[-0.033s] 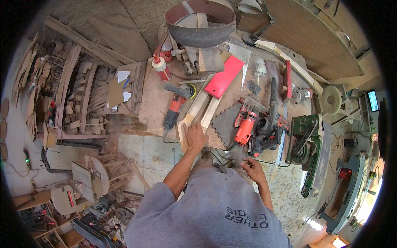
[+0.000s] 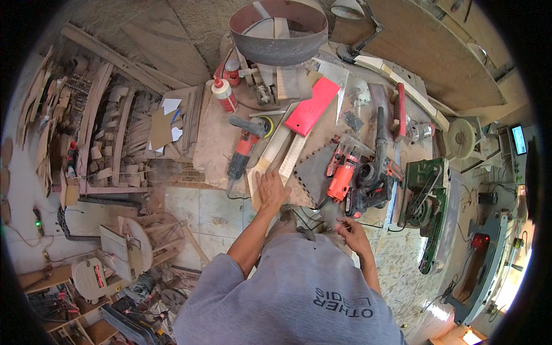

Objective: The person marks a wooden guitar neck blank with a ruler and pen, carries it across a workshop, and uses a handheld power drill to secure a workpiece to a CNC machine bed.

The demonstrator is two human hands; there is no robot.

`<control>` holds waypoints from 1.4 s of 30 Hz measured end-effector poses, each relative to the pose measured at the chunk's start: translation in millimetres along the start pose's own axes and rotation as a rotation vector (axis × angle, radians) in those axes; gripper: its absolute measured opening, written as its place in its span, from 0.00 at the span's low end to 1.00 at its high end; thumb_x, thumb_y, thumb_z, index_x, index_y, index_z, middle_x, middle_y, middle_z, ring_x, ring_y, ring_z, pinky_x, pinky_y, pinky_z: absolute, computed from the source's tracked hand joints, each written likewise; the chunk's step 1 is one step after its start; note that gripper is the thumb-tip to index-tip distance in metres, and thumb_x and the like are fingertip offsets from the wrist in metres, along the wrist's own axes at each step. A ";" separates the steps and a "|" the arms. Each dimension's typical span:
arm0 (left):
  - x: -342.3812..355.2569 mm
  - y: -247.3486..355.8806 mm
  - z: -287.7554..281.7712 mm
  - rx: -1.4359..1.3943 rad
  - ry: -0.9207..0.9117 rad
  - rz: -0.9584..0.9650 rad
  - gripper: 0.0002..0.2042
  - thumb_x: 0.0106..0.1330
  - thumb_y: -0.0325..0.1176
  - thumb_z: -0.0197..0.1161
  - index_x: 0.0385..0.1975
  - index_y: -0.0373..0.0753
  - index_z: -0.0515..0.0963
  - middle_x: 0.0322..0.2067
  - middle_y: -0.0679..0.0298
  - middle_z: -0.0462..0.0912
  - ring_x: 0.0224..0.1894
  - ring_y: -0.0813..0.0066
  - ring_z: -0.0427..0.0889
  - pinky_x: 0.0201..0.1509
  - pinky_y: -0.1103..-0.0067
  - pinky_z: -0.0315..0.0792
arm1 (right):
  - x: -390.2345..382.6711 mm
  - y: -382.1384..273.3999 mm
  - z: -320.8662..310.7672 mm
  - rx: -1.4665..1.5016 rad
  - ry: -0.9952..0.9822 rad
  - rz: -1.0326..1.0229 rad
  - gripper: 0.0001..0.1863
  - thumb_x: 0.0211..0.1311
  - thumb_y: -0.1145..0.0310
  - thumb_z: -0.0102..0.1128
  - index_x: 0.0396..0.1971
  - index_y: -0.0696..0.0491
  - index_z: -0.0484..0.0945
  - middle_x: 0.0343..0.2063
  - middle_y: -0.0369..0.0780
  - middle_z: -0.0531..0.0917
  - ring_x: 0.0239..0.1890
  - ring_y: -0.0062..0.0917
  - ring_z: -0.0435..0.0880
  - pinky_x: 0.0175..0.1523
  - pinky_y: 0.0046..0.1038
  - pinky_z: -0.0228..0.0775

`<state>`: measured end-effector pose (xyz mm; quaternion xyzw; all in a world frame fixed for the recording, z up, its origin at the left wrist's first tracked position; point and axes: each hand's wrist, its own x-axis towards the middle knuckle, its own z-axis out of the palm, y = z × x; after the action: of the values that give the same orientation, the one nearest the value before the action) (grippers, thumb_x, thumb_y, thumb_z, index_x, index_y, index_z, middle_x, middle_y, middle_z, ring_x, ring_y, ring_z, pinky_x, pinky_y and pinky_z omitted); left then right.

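My left hand (image 2: pixel 271 188) lies with its fingers spread on the near end of a wooden frame (image 2: pixel 269 156) made of pale strips. A red rectangular block (image 2: pixel 312 107) rests across the frame's far part. Close to my body, above the floor, my right hand (image 2: pixel 353 234) has its fingers curled inward; what they hold, if anything, is too small to make out. Left of the frame lies an orange and black angle grinder (image 2: pixel 244 149). To the right, nearest my right hand, stand an orange-red trim router (image 2: pixel 342 175) and a black blower (image 2: pixel 371 178).
On the workbench (image 2: pixel 215 129) are a white and red glue bottle (image 2: pixel 224 95), a dark sheet with a toothed edge (image 2: pixel 313 172) and a large round metal ring (image 2: pixel 279 49). A green belt machine (image 2: pixel 424 198) stands right. Wood offcuts (image 2: pixel 109 138) fill the left side; cords hang at the bench's near edge.
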<state>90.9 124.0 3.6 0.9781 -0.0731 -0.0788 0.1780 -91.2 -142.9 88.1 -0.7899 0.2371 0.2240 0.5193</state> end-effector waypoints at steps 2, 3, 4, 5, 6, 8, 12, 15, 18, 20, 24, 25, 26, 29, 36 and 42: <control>-1.7 6.5 -8.6 -0.079 0.008 -0.013 0.36 0.47 0.41 0.77 0.55 0.29 0.73 0.49 0.47 0.78 0.54 0.46 0.79 0.71 0.56 0.64 | 3.8 -13.4 1.2 0.043 -0.030 -0.050 0.23 0.68 0.58 0.67 0.54 0.60 0.81 0.37 0.41 0.86 0.39 0.24 0.83 0.49 0.27 0.75; -3.2 12.0 -12.6 -0.116 -0.015 -0.025 0.35 0.47 0.41 0.77 0.55 0.30 0.75 0.49 0.47 0.78 0.54 0.46 0.79 0.68 0.58 0.67 | 7.6 -18.9 2.9 0.065 -0.046 -0.074 0.22 0.68 0.59 0.67 0.55 0.59 0.81 0.38 0.40 0.86 0.39 0.23 0.83 0.49 0.27 0.75; -4.1 19.9 -18.9 -0.156 -0.039 -0.033 0.35 0.47 0.42 0.76 0.56 0.31 0.76 0.50 0.46 0.78 0.54 0.45 0.79 0.66 0.59 0.70 | 11.0 -25.4 4.7 0.088 -0.066 -0.087 0.22 0.68 0.59 0.67 0.55 0.59 0.81 0.38 0.39 0.86 0.39 0.22 0.82 0.48 0.26 0.75; -2.7 27.7 -25.1 -0.194 -0.097 -0.063 0.33 0.48 0.42 0.76 0.54 0.32 0.77 0.50 0.46 0.78 0.54 0.45 0.79 0.63 0.59 0.72 | 15.5 -32.6 7.3 0.111 -0.080 -0.099 0.22 0.68 0.59 0.67 0.55 0.58 0.81 0.38 0.38 0.86 0.39 0.21 0.82 0.48 0.26 0.74; -1.5 35.2 -31.1 -0.232 -0.156 -0.093 0.31 0.48 0.42 0.75 0.52 0.33 0.79 0.50 0.46 0.78 0.54 0.45 0.79 0.61 0.60 0.73 | 19.9 -39.6 10.4 0.135 -0.093 -0.111 0.22 0.69 0.60 0.67 0.56 0.58 0.81 0.38 0.37 0.85 0.39 0.20 0.82 0.47 0.25 0.74; -2.2 41.1 -30.3 -0.322 -0.189 -0.092 0.27 0.49 0.42 0.74 0.49 0.34 0.82 0.48 0.47 0.79 0.52 0.48 0.81 0.56 0.62 0.76 | 31.7 -49.9 19.0 0.263 -0.134 -0.090 0.24 0.70 0.59 0.66 0.58 0.57 0.79 0.39 0.37 0.85 0.40 0.20 0.82 0.47 0.25 0.75; -3.8 23.4 -5.3 -0.864 -0.402 -0.148 0.25 0.51 0.41 0.72 0.48 0.34 0.84 0.39 0.56 0.85 0.40 0.63 0.84 0.45 0.71 0.77 | 59.9 -70.9 35.9 0.366 -0.116 -0.034 0.28 0.74 0.53 0.60 0.65 0.54 0.73 0.45 0.37 0.83 0.44 0.22 0.83 0.49 0.27 0.76; -5.0 23.6 -1.2 -1.161 -0.569 -0.204 0.24 0.53 0.38 0.71 0.50 0.34 0.84 0.34 0.62 0.86 0.34 0.73 0.82 0.40 0.78 0.74 | 84.3 -75.0 42.6 0.461 -0.134 -0.011 0.26 0.77 0.52 0.55 0.65 0.54 0.72 0.49 0.38 0.82 0.48 0.24 0.83 0.52 0.28 0.78; -7.6 29.4 -7.0 -1.210 -0.637 -0.196 0.22 0.57 0.37 0.68 0.53 0.37 0.82 0.37 0.68 0.84 0.35 0.80 0.80 0.40 0.81 0.72 | 107.9 -68.8 44.6 0.569 -0.167 0.025 0.25 0.78 0.52 0.54 0.64 0.52 0.72 0.50 0.37 0.83 0.49 0.24 0.83 0.53 0.29 0.79; -9.4 32.1 -15.6 -1.244 -0.677 -0.209 0.23 0.59 0.37 0.68 0.55 0.39 0.81 0.39 0.69 0.83 0.36 0.81 0.80 0.41 0.82 0.72 | 114.8 -73.2 47.3 0.588 -0.153 0.034 0.24 0.78 0.52 0.54 0.63 0.52 0.73 0.49 0.37 0.83 0.49 0.25 0.83 0.53 0.29 0.79; -6.0 28.1 -20.5 -1.380 -0.792 -0.198 0.27 0.63 0.41 0.68 0.61 0.37 0.76 0.44 0.67 0.84 0.40 0.77 0.84 0.45 0.79 0.76 | 133.2 -81.7 43.1 0.539 -0.185 0.103 0.24 0.75 0.47 0.55 0.57 0.50 0.76 0.45 0.34 0.82 0.46 0.21 0.80 0.49 0.27 0.74; -5.8 28.3 -20.1 -1.408 -0.806 -0.210 0.27 0.64 0.41 0.68 0.61 0.37 0.76 0.44 0.67 0.84 0.40 0.76 0.84 0.46 0.78 0.77 | 138.5 -84.4 44.6 0.543 -0.171 0.086 0.25 0.74 0.47 0.57 0.57 0.53 0.75 0.45 0.35 0.82 0.45 0.22 0.81 0.49 0.28 0.75; -6.1 28.4 -19.6 -1.436 -0.820 -0.222 0.27 0.65 0.41 0.68 0.62 0.37 0.75 0.44 0.66 0.84 0.41 0.75 0.85 0.47 0.77 0.78 | 143.4 -87.0 47.6 0.548 -0.156 0.069 0.27 0.73 0.48 0.59 0.57 0.55 0.74 0.45 0.37 0.82 0.44 0.23 0.81 0.49 0.29 0.75; -6.7 28.2 -17.5 -1.511 -0.828 -0.242 0.27 0.67 0.40 0.67 0.64 0.36 0.74 0.45 0.64 0.85 0.42 0.72 0.86 0.49 0.75 0.79 | 153.5 -94.8 49.0 0.583 -0.156 0.007 0.32 0.68 0.52 0.67 0.58 0.63 0.72 0.41 0.41 0.83 0.41 0.26 0.83 0.49 0.30 0.78; -22.0 14.3 -23.2 -1.689 -0.756 -0.309 0.29 0.70 0.38 0.63 0.69 0.39 0.67 0.51 0.62 0.83 0.51 0.69 0.84 0.55 0.71 0.78 | 151.1 -106.8 50.9 0.598 -0.136 0.090 0.29 0.67 0.53 0.68 0.54 0.61 0.73 0.36 0.39 0.83 0.35 0.26 0.84 0.43 0.31 0.80; -43.4 -2.3 -33.2 -1.651 -0.922 -0.386 0.27 0.72 0.40 0.62 0.69 0.41 0.67 0.54 0.63 0.82 0.53 0.70 0.83 0.55 0.71 0.79 | 163.4 -95.1 52.4 0.625 -0.155 0.109 0.19 0.68 0.60 0.61 0.46 0.61 0.75 0.36 0.43 0.84 0.34 0.31 0.86 0.41 0.34 0.82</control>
<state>54.8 144.8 39.1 0.4128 0.1047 -0.5096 0.7476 89.5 -84.4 39.1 -0.5588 0.2961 0.2273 0.7405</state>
